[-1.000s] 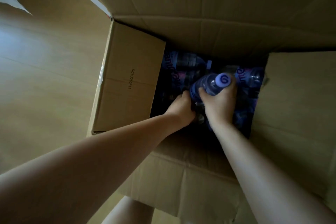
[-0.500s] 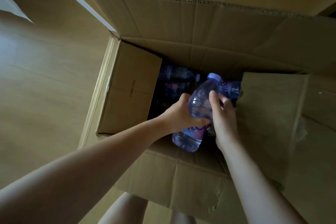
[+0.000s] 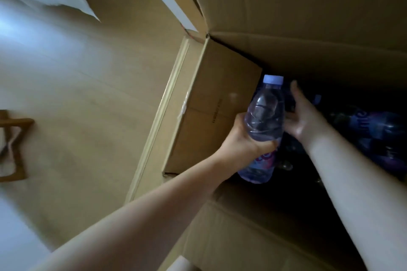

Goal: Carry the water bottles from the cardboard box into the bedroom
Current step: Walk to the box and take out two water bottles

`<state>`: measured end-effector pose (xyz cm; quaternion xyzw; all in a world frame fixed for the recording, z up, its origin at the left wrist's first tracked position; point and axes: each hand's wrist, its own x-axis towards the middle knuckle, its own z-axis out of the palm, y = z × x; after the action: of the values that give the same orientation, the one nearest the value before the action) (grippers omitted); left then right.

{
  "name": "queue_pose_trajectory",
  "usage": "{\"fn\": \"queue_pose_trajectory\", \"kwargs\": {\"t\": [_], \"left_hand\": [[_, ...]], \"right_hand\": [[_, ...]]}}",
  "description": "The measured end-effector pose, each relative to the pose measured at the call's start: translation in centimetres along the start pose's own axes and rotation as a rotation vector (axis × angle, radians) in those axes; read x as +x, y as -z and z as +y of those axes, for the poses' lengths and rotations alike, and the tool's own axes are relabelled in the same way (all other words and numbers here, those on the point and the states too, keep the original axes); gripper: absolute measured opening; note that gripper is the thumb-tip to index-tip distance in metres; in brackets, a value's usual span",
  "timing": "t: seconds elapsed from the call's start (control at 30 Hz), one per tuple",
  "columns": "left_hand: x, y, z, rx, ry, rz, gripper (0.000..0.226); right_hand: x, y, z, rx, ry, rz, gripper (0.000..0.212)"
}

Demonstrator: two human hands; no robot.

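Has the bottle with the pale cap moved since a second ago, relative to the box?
Yes. The bottle, gripped by the left hand, has risen out of the cardboard box toward its left flap, now standing clear of the packed bottles.

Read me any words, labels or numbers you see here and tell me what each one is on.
Held water bottle label: pink letters, mostly hidden by the left hand; unreadable.
Bottles in the cardboard box: pale letter fragments, too partial to read.
Box flap: small printed code, too blurred.

water bottle [image 3: 265, 116] clear, lilac cap, upright | cardboard box [image 3: 211, 112] open
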<state>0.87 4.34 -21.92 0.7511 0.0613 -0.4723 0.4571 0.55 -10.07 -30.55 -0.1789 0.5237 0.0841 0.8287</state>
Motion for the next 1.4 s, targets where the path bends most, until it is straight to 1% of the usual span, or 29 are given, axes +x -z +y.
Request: {"fn": "queue_pose_trajectory", "kwargs": {"t": [0.1, 0.17, 0.27, 0.33, 0.4, 0.47, 0.53, 0.6, 0.63, 0.67, 0.7, 0.77, 0.83, 0.93, 0.97, 1.07, 1.13, 1.23, 1.3, 1.33, 1.4], "left_hand": [[0.3, 1.2, -0.5, -0.004, -0.001, 0.011, 0.059], [0.3, 1.8, -0.8, -0.010, -0.009, -0.004, 0.055], [0.7, 2.5, -1.0, -0.032, 0.000, 0.011, 0.052], [0.8, 2.7, -1.0, -0.053, 0.000, 0.023, 0.047], [0.6, 2.8, -1.0, -0.063, -0.003, 0.032, 0.046], [0.2, 2.6, -0.6, -0.075, 0.007, 0.029, 0.048], [-0.4, 2.4, -0.2, -0.096, 0.029, 0.028, 0.056], [-1.1, 2.2, 0.1, -0.098, 0.041, 0.025, 0.059], [-1.6, 2.0, 0.5, -0.104, 0.040, 0.017, 0.057], [-2.1, 1.9, 0.7, -0.123, 0.043, 0.016, 0.054], [-2.7, 1.9, 1.0, -0.143, 0.050, 0.019, 0.051], [-3.7, 2.2, 1.6, -0.167, 0.088, 0.044, 0.052], [-5.0, 3.0, 2.4, -0.172, 0.130, 0.046, 0.056], [-7.2, 4.3, 3.8, -0.173, 0.169, -0.021, 0.057], [-8.1, 4.6, 4.4, -0.186, 0.176, -0.046, 0.057], [-10.6, 5.4, 6.3, -0.274, 0.218, -0.122, 0.055], [-12.3, 5.8, 7.5, -0.366, 0.229, -0.226, 0.050], [-15.1, 6.4, 8.9, -0.491, 0.238, -0.372, 0.046], [-17.3, 6.6, 9.7, -0.518, 0.221, -0.405, 0.053], [-18.5, 6.7, 10.2, -0.520, 0.214, -0.419, 0.055], [-21.5, 7.0, 11.4, -0.520, 0.186, -0.432, 0.051]], "right_hand": [[1.2, -2.0, 0.4, 0.102, 0.012, -0.008, 0.045], [1.7, -3.2, 0.4, 0.102, -0.012, -0.012, 0.046], [2.7, -4.3, 0.2, 0.026, -0.030, 0.081, 0.047], [3.0, -4.3, 0.4, 0.046, -0.024, 0.119, 0.048], [2.4, -3.7, 0.5, 0.083, 0.023, 0.160, 0.049], [1.4, -2.2, 0.6, 0.121, 0.074, 0.265, 0.062], [-0.3, -0.2, 0.8, 0.079, 0.144, 0.417, 0.073], [-2.4, 1.6, 1.4, -0.007, 0.281, 0.554, 0.078], [-3.8, 2.5, 1.8, -0.052, 0.345, 0.573, 0.076], [-5.2, 3.3, 2.4, -0.093, 0.359, 0.564, 0.072], [-7.0, 4.0, 2.8, -0.112, 0.321, 0.529, 0.067], [-9.8, 5.2, 3.5, -0.118, 0.162, 0.413, 0.060], [-12.5, 6.0, 3.4, -0.111, 0.054, 0.305, 0.049], [-16.3, 6.2, 2.5, -0.080, -0.024, 0.162, 0.031], [-17.6, 6.0, 2.1, -0.072, -0.032, 0.100, 0.029], [-21.3, 5.0, 1.1, -0.026, -0.020, -0.073, 0.037], [-23.7, 4.0, 0.4, -0.048, -0.001, -0.171, 0.031], [-27.6, 1.9, -0.4, -0.203, 0.033, -0.239, 0.034], [-30.0, 0.4, -0.8, -0.308, 0.058, -0.268, 0.043], [-31.2, -0.5, -0.9, -0.348, 0.077, -0.291, 0.044], [-34.2, -2.5, -1.1, -0.410, 0.118, -0.363, 0.035]]}}
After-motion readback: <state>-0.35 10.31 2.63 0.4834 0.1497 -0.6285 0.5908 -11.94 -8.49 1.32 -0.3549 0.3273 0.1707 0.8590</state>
